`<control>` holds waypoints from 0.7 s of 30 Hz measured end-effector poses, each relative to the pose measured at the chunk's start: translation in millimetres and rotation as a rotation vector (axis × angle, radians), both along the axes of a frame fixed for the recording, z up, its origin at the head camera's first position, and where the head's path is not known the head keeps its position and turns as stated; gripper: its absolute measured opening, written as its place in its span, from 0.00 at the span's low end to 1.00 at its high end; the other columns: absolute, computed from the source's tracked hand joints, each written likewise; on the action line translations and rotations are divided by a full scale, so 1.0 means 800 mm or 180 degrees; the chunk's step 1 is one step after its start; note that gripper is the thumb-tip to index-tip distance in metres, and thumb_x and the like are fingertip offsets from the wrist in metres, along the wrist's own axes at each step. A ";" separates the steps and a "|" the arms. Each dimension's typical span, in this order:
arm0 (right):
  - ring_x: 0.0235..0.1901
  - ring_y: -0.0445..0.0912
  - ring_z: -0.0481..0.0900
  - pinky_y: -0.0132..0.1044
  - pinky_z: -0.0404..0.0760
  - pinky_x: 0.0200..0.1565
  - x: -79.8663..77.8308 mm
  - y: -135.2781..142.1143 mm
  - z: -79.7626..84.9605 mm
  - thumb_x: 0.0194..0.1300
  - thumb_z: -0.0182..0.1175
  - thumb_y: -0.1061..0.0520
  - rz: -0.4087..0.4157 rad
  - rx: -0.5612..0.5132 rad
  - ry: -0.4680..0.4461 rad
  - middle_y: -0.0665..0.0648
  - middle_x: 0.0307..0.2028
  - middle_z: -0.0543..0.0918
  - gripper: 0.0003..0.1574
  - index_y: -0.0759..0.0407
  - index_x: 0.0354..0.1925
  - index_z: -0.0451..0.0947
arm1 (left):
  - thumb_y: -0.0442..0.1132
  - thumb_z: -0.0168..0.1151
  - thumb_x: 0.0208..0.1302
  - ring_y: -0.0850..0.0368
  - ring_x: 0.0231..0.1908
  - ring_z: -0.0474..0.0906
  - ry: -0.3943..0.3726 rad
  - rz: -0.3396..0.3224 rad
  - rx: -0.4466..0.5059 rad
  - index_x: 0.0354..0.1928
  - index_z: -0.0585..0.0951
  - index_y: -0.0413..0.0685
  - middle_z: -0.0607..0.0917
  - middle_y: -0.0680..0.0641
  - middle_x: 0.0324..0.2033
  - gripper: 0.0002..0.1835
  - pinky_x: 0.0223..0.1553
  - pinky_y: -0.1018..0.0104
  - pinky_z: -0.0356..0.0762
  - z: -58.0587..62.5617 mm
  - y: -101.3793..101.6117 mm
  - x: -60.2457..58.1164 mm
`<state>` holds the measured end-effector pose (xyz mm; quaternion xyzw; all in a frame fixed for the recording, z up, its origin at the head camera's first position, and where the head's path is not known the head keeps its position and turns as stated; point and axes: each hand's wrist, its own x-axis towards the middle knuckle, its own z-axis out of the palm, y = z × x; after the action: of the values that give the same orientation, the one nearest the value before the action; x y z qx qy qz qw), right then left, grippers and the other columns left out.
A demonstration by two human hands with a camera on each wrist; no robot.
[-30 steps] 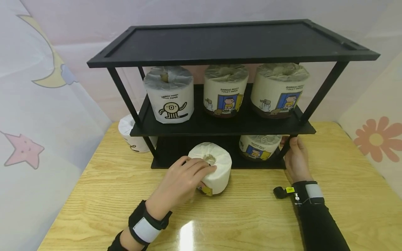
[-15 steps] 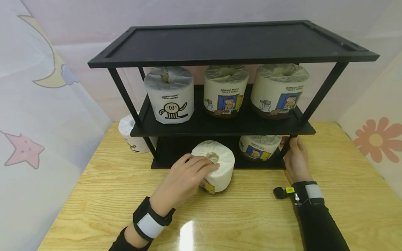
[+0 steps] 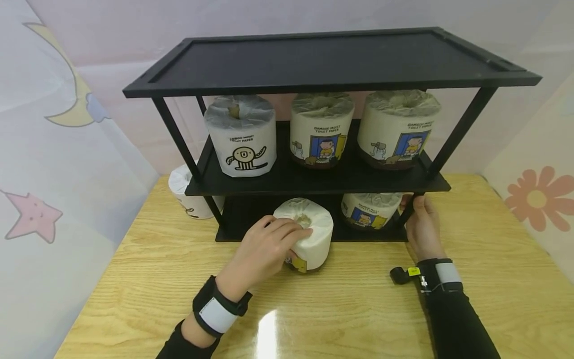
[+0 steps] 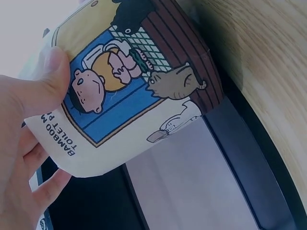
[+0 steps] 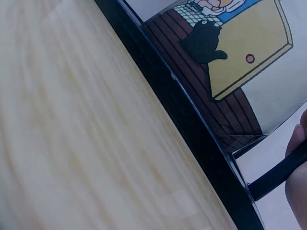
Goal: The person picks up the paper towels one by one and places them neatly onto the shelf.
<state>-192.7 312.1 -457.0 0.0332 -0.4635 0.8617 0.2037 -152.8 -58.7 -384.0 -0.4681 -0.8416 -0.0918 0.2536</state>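
Observation:
A wrapped toilet paper roll (image 3: 316,244) with a cartoon print stands at the front edge of the black rack's bottom shelf. My left hand (image 3: 269,247) grips it from the left, fingers over its top near the core hole. In the left wrist view the thumb presses the printed wrapper (image 4: 120,81) and the fingers reach round the other side. On the right, my right hand (image 3: 423,227) holds the rack's front right post (image 3: 410,212), with the thumb in front. Just left of that post another toilet paper roll (image 3: 371,212) stands on the bottom shelf.
The rack's middle shelf (image 3: 282,182) bears a white roll (image 3: 244,142) and two cream rolls, one a middle roll (image 3: 320,134). Its top panel (image 3: 332,62) overhangs them. A further roll (image 3: 184,192) stands on the wooden table (image 3: 148,279) behind the rack's left side.
My left hand has moved the roll slightly right and then back toward the rack's bottom shelf. The right hand stays at the post.

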 end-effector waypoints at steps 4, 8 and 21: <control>0.40 0.46 0.70 0.33 0.68 0.47 0.000 0.000 0.001 0.68 0.54 0.51 0.0001 -0.0010 0.0007 0.56 0.35 0.76 0.15 0.62 0.41 0.78 | 0.45 0.79 0.47 0.56 0.52 0.79 -0.0091 -0.0017 -0.0013 0.59 0.81 0.53 0.85 0.53 0.49 0.33 0.49 0.61 0.74 0.001 0.002 -0.003; 0.40 0.46 0.70 0.34 0.68 0.47 0.000 -0.001 0.001 0.68 0.54 0.52 -0.0023 0.0003 -0.0008 0.56 0.35 0.76 0.15 0.62 0.41 0.78 | 0.45 0.79 0.48 0.56 0.52 0.79 -0.0113 -0.0005 -0.0029 0.59 0.81 0.53 0.85 0.52 0.50 0.33 0.49 0.60 0.75 0.002 0.004 -0.006; 0.40 0.46 0.69 0.34 0.68 0.46 -0.002 -0.001 0.000 0.67 0.55 0.51 -0.0077 0.0001 -0.0066 0.56 0.34 0.76 0.14 0.60 0.40 0.79 | 0.45 0.77 0.52 0.55 0.56 0.76 -0.0175 0.0051 -0.0168 0.61 0.79 0.54 0.83 0.53 0.53 0.32 0.54 0.59 0.73 0.000 0.013 -0.021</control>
<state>-194.5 311.5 -457.0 0.0187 -0.4661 0.8594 0.2094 -169.3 -48.1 -384.2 -0.4651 -0.8540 -0.0804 0.2186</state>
